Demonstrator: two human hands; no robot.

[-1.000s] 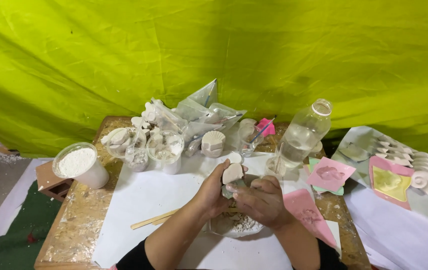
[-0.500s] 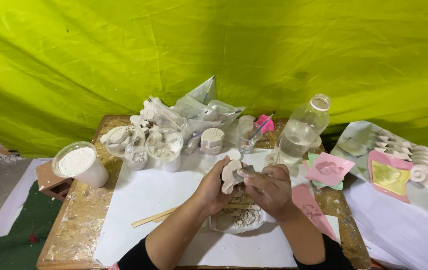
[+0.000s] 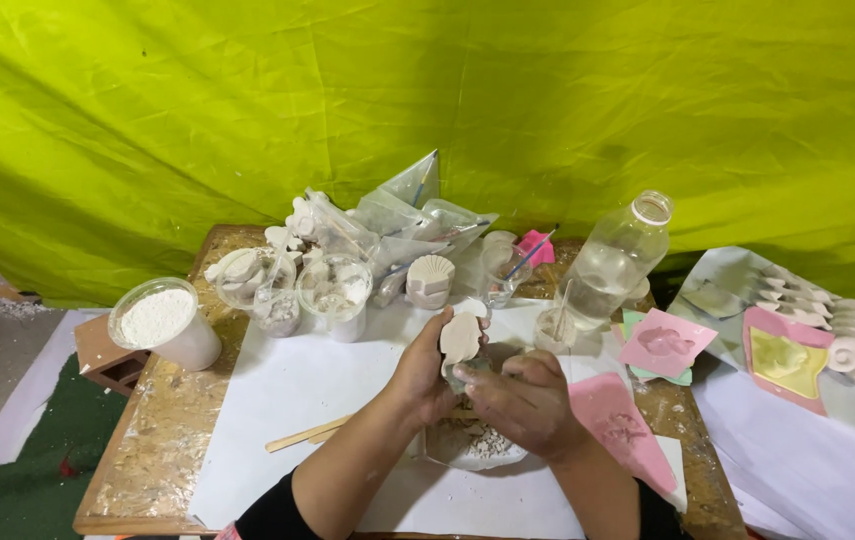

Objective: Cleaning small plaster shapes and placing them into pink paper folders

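Observation:
My left hand (image 3: 426,372) holds up a small pale plaster cast (image 3: 461,338) with a scalloped edge. My right hand (image 3: 522,398) is curled against the cast's lower right side; its fingers seem to pinch a small tool, but the tool is mostly hidden. Both hands hover over a shallow dish of white plaster crumbs (image 3: 483,447) on the white paper sheet (image 3: 298,385) that covers the wooden table (image 3: 163,425).
A tub of white powder (image 3: 161,322) stands at the left. Clear cups with plaster pieces (image 3: 333,290), plastic bags (image 3: 403,225) and a shell cast (image 3: 430,280) crowd the back. A clear bottle (image 3: 616,262), pink moulds (image 3: 663,343), wooden sticks (image 3: 305,435) lie nearby.
The hands and the cast have stayed in nearly the same place over the dish; the fingers have shifted only slightly around the cast.

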